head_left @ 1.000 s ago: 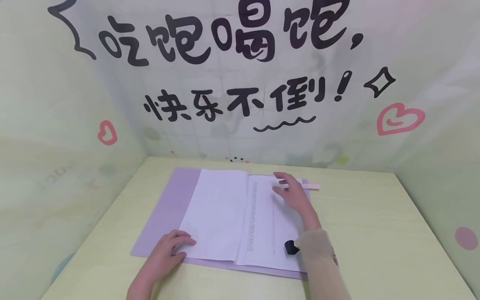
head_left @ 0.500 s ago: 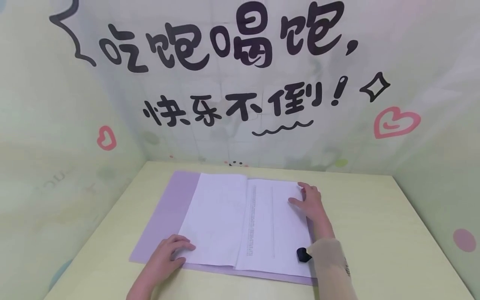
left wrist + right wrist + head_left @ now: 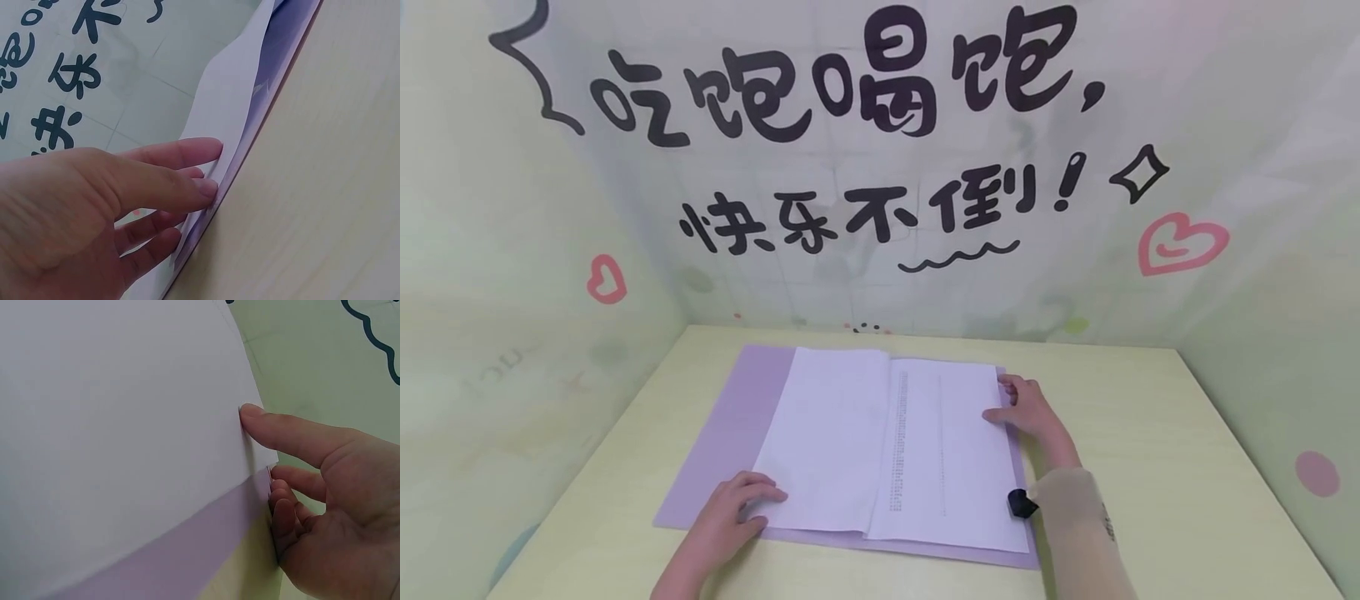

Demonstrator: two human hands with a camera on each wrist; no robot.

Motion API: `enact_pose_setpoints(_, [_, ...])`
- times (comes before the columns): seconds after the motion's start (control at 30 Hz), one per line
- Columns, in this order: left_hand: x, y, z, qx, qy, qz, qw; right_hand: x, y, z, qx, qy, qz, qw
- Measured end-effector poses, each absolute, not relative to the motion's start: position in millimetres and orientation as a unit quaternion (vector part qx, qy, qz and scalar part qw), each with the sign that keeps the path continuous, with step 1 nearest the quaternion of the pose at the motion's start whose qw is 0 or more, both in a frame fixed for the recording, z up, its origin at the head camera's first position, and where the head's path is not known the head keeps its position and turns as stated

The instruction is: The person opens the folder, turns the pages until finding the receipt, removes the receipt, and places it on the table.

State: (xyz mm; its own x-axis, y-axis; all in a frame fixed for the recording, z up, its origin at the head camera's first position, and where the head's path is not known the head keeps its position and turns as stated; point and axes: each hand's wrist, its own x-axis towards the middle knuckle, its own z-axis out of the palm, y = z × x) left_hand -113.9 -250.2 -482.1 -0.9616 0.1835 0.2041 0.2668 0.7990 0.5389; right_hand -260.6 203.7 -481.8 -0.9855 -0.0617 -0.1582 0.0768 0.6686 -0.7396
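A purple folder (image 3: 730, 433) lies spread on the table, with white pages inside. Its left page (image 3: 827, 442) looks blank, while the right page (image 3: 966, 467) carries columns of tiny print too small to read. My left hand (image 3: 726, 517) rests at the lower left corner of the left page; in the left wrist view, its fingers (image 3: 194, 150) lie loosely on the paper by the edge. My right hand (image 3: 1028, 410) holds the folder's right edge near the top. In the right wrist view, the thumb (image 3: 256, 419) lies on the page and the other fingers bend at the cover's edge.
The pale wooden table (image 3: 1172, 467) stretches out on both sides of the folder. Behind it stands a white wall sheet (image 3: 820, 292) with large black writing and pink hearts. A small black object (image 3: 1021, 503) sits at the right sleeve's cuff.
My right hand has moved right and slightly down, from above the right page to the folder's right edge. A pink tab seen there earlier is now hidden. My left hand has stayed at its corner.
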Motion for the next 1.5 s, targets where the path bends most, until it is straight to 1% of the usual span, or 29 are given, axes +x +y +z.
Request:
enact_pose_setpoints(0.1, [-115.0,-250.2,-482.9,-0.124,-0.945,-0.292,0.078,-261.2,203.9,-481.6,0.004,0.908,-0.409,0.086])
enact_pose_setpoints(0.17, [-115.5,-250.4,-483.2,-0.121,-0.946,-0.292,0.073,-261.4,203.7,-482.3,0.004,0.907,-0.413,0.084])
enact_pose_setpoints(0.4, [-115.9,-251.7,-487.0,-0.127,-0.946,-0.288,0.081,-262.3,203.0,-479.8,0.025,0.861,-0.502,0.073])
enact_pose_setpoints(0.47, [-116.0,-251.8,-487.0,-0.123,-0.946,-0.29,0.075,-261.5,204.0,-477.8,0.025,0.854,-0.514,0.071])
enact_pose_setpoints(0.8, [-117.6,-251.7,-488.0,-0.134,-0.944,-0.29,0.088,-261.6,205.9,-478.3,-0.003,0.856,-0.515,0.044])
enact_pose_setpoints(1.07, [-116.3,-252.0,-487.6,-0.143,-0.942,-0.285,0.104,-260.8,201.1,-476.4,0.016,0.873,-0.488,0.017])
enact_pose_setpoints(1.3, [-116.0,-251.6,-488.0,-0.133,-0.944,-0.288,0.095,-260.0,200.6,-475.2,0.037,0.88,-0.473,0.014])
enact_pose_setpoints(1.5, [-116.3,-251.8,-488.2,-0.131,-0.944,-0.289,0.093,-260.2,201.5,-475.0,0.048,0.875,-0.481,0.023])
